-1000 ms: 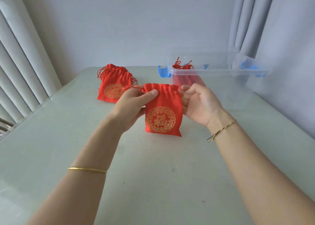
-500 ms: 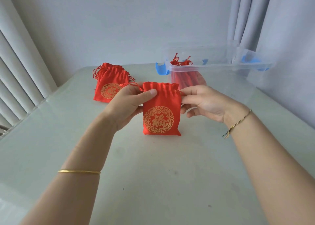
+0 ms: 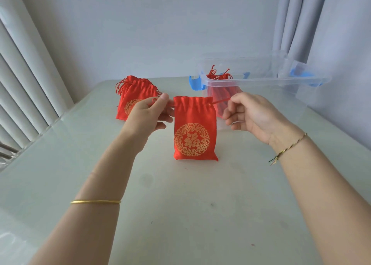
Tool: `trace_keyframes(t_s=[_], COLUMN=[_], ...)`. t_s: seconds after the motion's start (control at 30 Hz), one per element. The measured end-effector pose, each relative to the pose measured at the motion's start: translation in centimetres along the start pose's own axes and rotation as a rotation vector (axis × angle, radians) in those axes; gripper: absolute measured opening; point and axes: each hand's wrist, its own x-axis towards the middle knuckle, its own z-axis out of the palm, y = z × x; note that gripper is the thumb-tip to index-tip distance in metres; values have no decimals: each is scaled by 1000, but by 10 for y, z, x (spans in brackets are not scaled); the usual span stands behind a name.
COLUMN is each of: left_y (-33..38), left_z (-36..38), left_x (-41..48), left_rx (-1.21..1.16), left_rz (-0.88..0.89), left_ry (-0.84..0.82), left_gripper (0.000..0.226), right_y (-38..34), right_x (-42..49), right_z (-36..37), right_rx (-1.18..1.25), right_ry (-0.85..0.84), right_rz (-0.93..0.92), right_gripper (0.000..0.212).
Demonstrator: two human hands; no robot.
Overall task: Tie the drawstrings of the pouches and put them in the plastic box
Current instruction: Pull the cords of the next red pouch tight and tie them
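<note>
Only the head view here, looking down at a pale glass-topped desk. A red drawstring pouch with a round gold emblem is standing upright about mid-desk, a bit toward the far edge, and its bottom looks to be sitting on the surface. Its mouth is gathered up into pleats. The left hand is pinching the left drawstring between thumb and forefinger just beside the pouch's top left corner, with the other fingers curling under. The right hand is doing the same on the other side, gripping the right drawstring, which is running out taut from the top right corner, palm facing in. So both hands are closed on cord and the pouch is hanging out between them. The clear plastic box with blue latches is sitting at the far right corner of the desk, lid off, and a few finished pouches are poking up inside its left end. A small pile of pouches is waiting near the far left corner, partly behind the left hand. A gold bangle is sitting on the left forearm and a braided thread bracelet on the right wrist. Vertical blinds are running down the left side and a pale curtain is hanging behind the box.
</note>
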Motion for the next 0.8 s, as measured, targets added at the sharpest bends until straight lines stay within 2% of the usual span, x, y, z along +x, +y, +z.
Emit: trace_keyframes(t_s=[0.17, 0.33, 0.43, 0.53, 0.67, 0.8], left_y=[-4, -7, -8, -8, -6, 2], left_z=[-9, -11, -10, -11, -17, -14], left_x=[2, 4, 5, 7, 10, 8], left_rx=[158, 160, 125, 19, -305, -510], left_rz=[46, 42, 20, -28, -121, -141], left_ry=[75, 117, 154, 221, 298, 262], left_gripper=[37, 52, 60, 65, 61, 64], right_y=[3, 6, 7, 8, 9, 6], right_x=[4, 5, 7, 10, 12, 9], right_z=[4, 6, 7, 4, -1, 5], right_rx=[10, -33, -15, 138, 377, 433], right_ry=[247, 355, 369, 359, 385, 434], right_rz=[-62, -79, -30, 92, 258, 224], right_gripper=[33, 32, 31, 29, 28, 27])
